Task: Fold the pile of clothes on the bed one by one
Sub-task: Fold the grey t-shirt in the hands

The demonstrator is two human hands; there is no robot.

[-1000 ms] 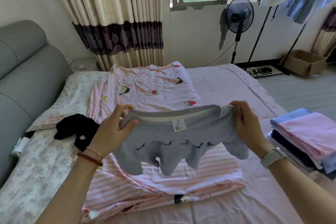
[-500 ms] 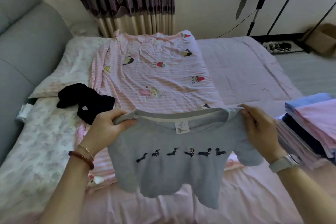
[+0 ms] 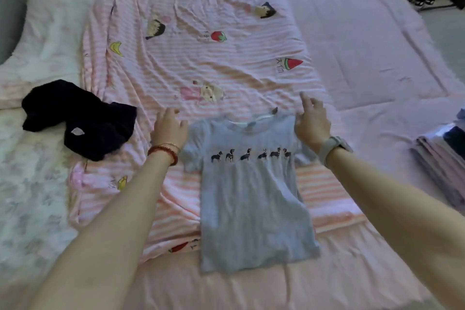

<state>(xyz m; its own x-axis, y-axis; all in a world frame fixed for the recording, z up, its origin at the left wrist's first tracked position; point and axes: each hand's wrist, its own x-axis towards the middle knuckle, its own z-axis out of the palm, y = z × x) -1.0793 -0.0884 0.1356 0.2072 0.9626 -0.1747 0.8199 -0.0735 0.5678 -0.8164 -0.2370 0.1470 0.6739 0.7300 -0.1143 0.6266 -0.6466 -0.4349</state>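
Grey T-shirt (image 3: 251, 196) flat on bed (image 3: 377, 58) | left hand (image 3: 169, 128), right hand (image 3: 312, 121) loose-fingered, holding nothing

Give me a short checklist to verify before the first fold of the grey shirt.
1. Grey shirt lies flat, print side up: ok.
2. Left hand open, off the sleeve: ok.
3. Right hand open at the shoulder: ok.
4. Sleeves spread smooth: not ok, both are bunched.
5. Black garment apart from the shirt: ok.
6. Hem straight: not ok, its lower right corner curls.
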